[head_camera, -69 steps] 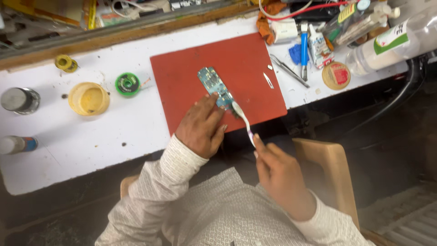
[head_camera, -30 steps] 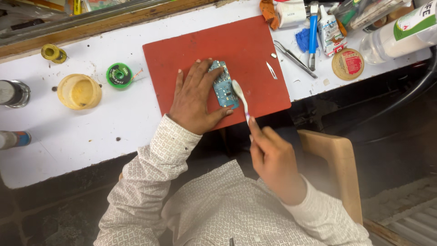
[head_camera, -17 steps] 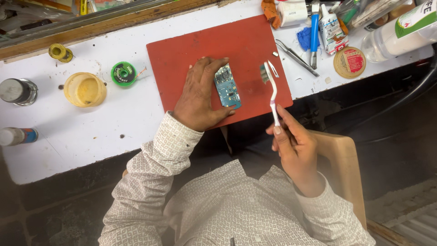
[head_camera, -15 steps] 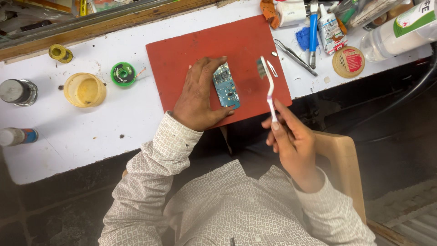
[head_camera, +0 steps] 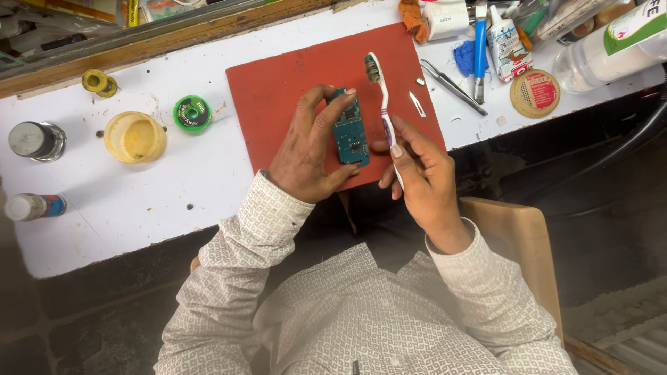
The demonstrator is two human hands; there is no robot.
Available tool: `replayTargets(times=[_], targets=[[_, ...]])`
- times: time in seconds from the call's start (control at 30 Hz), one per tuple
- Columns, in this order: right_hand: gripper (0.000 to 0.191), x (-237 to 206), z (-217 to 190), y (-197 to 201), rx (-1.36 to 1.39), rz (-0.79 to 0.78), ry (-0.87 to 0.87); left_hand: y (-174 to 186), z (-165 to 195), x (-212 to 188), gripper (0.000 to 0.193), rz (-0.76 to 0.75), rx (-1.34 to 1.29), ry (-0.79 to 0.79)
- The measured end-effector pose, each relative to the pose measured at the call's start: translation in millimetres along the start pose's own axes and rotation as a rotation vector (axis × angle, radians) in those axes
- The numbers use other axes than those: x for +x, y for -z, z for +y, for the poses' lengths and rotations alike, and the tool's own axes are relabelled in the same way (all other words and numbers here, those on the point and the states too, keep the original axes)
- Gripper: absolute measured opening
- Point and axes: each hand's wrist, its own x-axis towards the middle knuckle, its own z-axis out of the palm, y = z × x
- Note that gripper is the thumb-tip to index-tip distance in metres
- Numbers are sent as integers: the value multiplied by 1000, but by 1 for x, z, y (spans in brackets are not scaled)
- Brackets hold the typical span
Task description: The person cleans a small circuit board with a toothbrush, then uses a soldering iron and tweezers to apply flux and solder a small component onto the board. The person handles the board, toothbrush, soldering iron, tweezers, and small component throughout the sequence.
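Note:
My left hand point(head_camera: 306, 149) grips a small blue-green circuit board point(head_camera: 349, 130) by its edges, holding it just above the red mat point(head_camera: 278, 83) on the white workbench. In my right hand point(head_camera: 420, 177) is a white toothbrush point(head_camera: 381, 97), pinched low on its handle. The brush points away from me with its bristle head over the mat, just right of the board's top end. The bristles are not touching the board.
Left of the mat sit a green solder spool point(head_camera: 192, 113), a yellow tub point(head_camera: 135, 137), a small yellow roll point(head_camera: 99, 82), a metal tin point(head_camera: 36, 140) and a small bottle point(head_camera: 33, 206). Tweezers point(head_camera: 451, 85), a blue-handled tool point(head_camera: 480, 38), a round tin point(head_camera: 535, 92) and a plastic bottle point(head_camera: 611, 48) lie right.
The toothbrush left the board, swung out to the right, then came back beside the board. My left hand lifted off the flat board and now grips it by the edges.

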Motion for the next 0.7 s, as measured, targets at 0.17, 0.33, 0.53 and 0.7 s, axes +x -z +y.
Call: replayTargets(times=[0.17, 0.33, 0.53, 0.7], targets=[[43, 0, 1, 20, 40, 95, 50, 1, -1, 2, 114, -16, -37, 70], [35, 5, -4, 56, 52, 283, 116, 2, -2, 6, 108, -31, 0, 135], [10, 20, -10, 78, -315, 405, 173, 5, 0, 5, 98, -38, 128, 84], [11, 40, -12, 78, -670, 320, 376, 5, -1, 2, 86, -4, 110, 89]])
